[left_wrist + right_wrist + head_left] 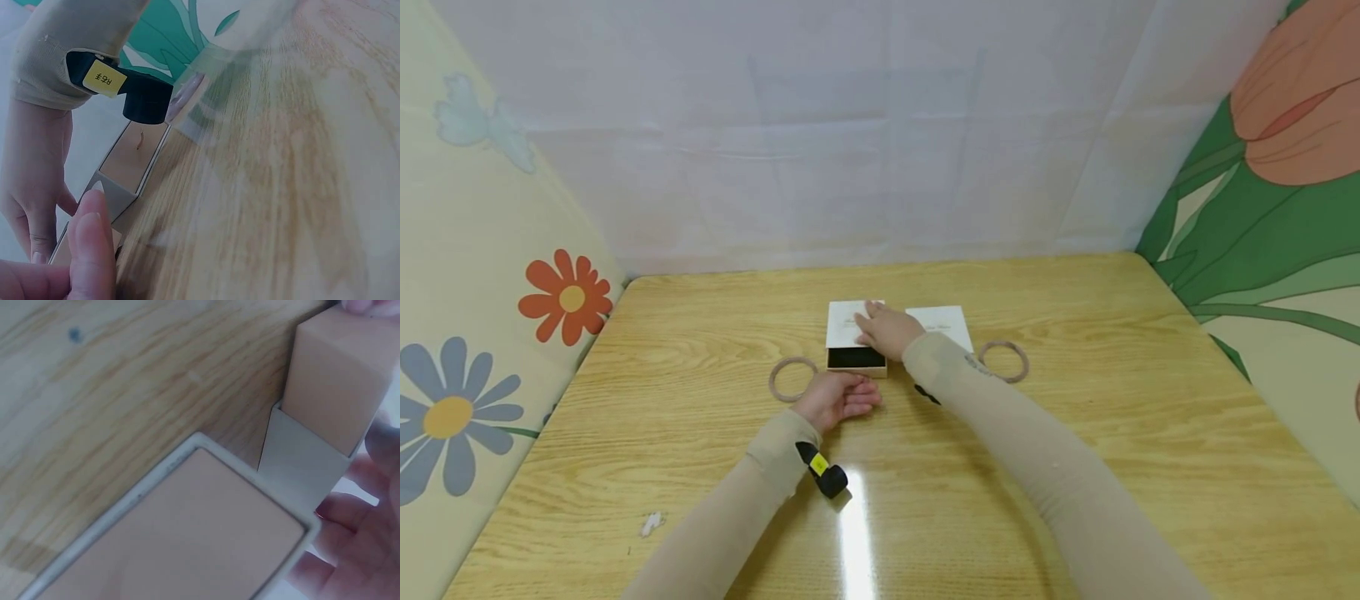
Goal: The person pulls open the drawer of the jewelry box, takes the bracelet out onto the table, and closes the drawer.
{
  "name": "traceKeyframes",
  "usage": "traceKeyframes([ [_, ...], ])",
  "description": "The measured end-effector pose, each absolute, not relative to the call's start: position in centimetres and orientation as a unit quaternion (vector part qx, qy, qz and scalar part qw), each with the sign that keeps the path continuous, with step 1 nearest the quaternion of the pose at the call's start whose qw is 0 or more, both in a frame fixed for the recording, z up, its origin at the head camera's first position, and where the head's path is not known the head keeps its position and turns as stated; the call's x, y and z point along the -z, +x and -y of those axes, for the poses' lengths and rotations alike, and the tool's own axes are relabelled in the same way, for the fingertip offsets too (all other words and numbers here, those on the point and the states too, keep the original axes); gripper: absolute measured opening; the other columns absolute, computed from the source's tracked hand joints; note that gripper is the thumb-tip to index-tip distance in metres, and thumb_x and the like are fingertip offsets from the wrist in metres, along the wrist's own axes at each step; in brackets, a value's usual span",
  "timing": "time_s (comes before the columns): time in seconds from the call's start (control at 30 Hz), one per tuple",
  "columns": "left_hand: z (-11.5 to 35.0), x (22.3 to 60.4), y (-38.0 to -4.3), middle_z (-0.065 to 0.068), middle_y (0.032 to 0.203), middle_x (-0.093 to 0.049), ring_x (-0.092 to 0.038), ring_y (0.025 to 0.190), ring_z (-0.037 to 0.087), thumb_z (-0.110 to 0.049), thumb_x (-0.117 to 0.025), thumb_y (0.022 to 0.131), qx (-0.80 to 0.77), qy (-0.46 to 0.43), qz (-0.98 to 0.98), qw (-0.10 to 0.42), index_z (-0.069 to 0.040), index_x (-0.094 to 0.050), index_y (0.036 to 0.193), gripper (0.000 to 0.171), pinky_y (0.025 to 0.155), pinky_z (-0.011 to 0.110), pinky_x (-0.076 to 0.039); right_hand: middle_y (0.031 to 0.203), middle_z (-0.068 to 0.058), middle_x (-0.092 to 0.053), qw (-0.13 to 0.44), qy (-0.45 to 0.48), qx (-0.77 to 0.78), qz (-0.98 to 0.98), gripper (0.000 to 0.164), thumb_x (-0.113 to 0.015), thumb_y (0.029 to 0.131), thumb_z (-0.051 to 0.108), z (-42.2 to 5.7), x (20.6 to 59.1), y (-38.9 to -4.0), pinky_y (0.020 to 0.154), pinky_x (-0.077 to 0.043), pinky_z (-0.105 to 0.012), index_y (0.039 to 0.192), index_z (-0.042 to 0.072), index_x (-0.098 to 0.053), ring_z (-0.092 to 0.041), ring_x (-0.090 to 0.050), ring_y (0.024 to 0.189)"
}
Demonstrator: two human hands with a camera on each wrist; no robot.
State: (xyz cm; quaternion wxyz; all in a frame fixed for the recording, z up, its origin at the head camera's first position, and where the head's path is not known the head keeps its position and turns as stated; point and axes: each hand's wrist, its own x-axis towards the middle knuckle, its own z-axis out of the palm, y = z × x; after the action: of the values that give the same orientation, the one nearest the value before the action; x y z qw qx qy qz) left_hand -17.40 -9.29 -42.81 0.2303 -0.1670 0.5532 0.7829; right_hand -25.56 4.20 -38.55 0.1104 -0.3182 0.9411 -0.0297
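A white drawer-style gift box (844,323) with faint gold script stands on the table, its drawer (856,358) part way out and black inside. My right hand (891,329) reaches over the box and grips its white sleeve (306,456). At the drawer's front, my left hand (842,398) pinches the drawer's end. In the right wrist view its fingertips (369,306) show at that end. Right beside stands a second white gift box (951,323), closed, with a small cord (140,139) on its pinkish front.
One mauve ring-shaped bangle (772,382) lies left of the boxes, another bangle (1027,367) to the right. The wooden table (1112,417) has a white scuff (652,523) at front left. A white backdrop (865,167) rises behind, with flower-printed panels on both sides.
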Motion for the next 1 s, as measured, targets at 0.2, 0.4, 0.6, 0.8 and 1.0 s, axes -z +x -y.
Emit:
traceKeyframes([
  [0.2,9.3,42.8,-17.7,0.008,0.072,-0.067,-0.067,0.063,0.017,0.000,-0.038,0.102,-0.783,-0.170,-0.552,0.231,0.007,-0.055,0.098,0.019,0.058,0.025,-0.057,0.156,-0.022,-0.023,0.113,-0.320,0.028,-0.940,0.054,-0.042,0.105,0.032,-4.2,38.5,-25.6,0.115,-0.027,-0.044,0.151,0.005,-0.034,-0.033,-0.023,0.144],
  [0.4,9.2,42.7,-18.1,0.007,0.072,-0.067,-0.067,0.063,0.016,-0.001,-0.038,0.103,-0.779,-0.170,-0.557,0.232,0.007,-0.055,0.100,0.020,0.058,0.024,-0.057,0.156,-0.021,-0.022,0.118,-0.319,0.027,-0.940,0.053,-0.041,0.105,0.032,-4.2,38.4,-25.5,0.116,-0.026,-0.044,0.151,0.005,-0.034,-0.032,-0.021,0.144],
  [0.6,9.3,42.7,-18.3,0.007,0.073,-0.067,-0.067,0.063,0.015,-0.002,-0.038,0.103,-0.772,-0.170,-0.566,0.234,0.009,-0.055,0.107,0.021,0.058,0.024,-0.057,0.157,-0.020,-0.021,0.119,-0.316,0.021,-0.941,0.054,-0.040,0.105,0.033,-4.2,38.6,-25.7,0.116,-0.026,-0.043,0.152,0.006,-0.033,-0.031,-0.020,0.145],
  [0.8,9.3,42.7,-18.6,0.005,0.070,-0.067,-0.066,0.060,0.013,-0.001,-0.038,0.102,-0.764,-0.171,-0.577,0.235,0.007,-0.056,0.102,0.019,0.054,0.020,-0.055,0.157,-0.021,-0.021,0.120,-0.318,0.022,-0.940,0.054,-0.040,0.105,0.033,-4.2,38.7,-25.7,0.116,-0.025,-0.042,0.151,0.006,-0.033,-0.032,-0.021,0.145],
  [1.0,9.3,42.7,-18.8,0.005,0.067,-0.066,-0.065,0.056,0.012,0.000,-0.038,0.101,-0.764,-0.173,-0.575,0.237,0.004,-0.055,0.096,0.018,0.051,0.019,-0.053,0.157,-0.021,-0.021,0.119,-0.318,0.022,-0.940,0.054,-0.040,0.105,0.033,-4.2,38.7,-25.7,0.116,-0.025,-0.043,0.151,0.006,-0.033,-0.032,-0.021,0.144],
])
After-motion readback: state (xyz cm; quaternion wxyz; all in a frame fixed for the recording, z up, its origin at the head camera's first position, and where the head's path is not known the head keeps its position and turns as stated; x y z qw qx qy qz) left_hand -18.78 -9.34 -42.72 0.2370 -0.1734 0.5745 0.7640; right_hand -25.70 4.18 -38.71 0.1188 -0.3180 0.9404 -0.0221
